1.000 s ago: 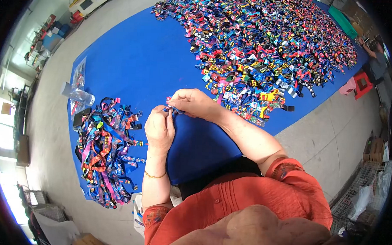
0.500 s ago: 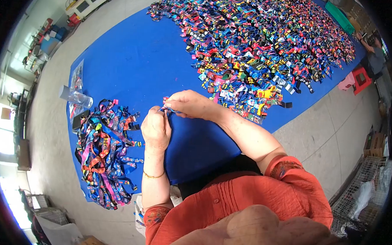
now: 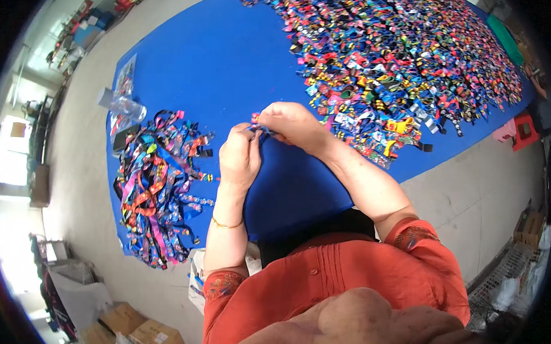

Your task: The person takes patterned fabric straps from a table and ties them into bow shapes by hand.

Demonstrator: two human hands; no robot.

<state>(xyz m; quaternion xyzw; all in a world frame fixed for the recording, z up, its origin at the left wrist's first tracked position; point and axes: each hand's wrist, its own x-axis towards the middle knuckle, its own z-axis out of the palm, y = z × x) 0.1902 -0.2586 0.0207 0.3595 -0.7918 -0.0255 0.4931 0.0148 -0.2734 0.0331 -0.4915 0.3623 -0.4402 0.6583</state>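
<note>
My left hand [image 3: 239, 155] and my right hand [image 3: 292, 125] meet over the blue table cover [image 3: 200, 66]. Both are closed on one small patterned strap [image 3: 258, 128], pinched between the fingertips, most of it hidden by them. Left of my left hand lies a loose heap of long colourful straps [image 3: 153, 192], some ends pointing toward my wrist. Beyond my right hand, a wide spread of small looped straps [image 3: 376, 72] covers the far right part of the cover.
A clear plastic bottle [image 3: 125, 106] lies on its side by a clear bag [image 3: 126, 76] at the left edge. At the right are a red stool [image 3: 524, 131], a wire basket [image 3: 502, 277] and part of another person. Cardboard boxes [image 3: 154, 336] sit on the floor at lower left.
The camera view has shifted, so table, heaps and hands appear further right and higher. Both hands keep their hold on the small strap, close together.
</note>
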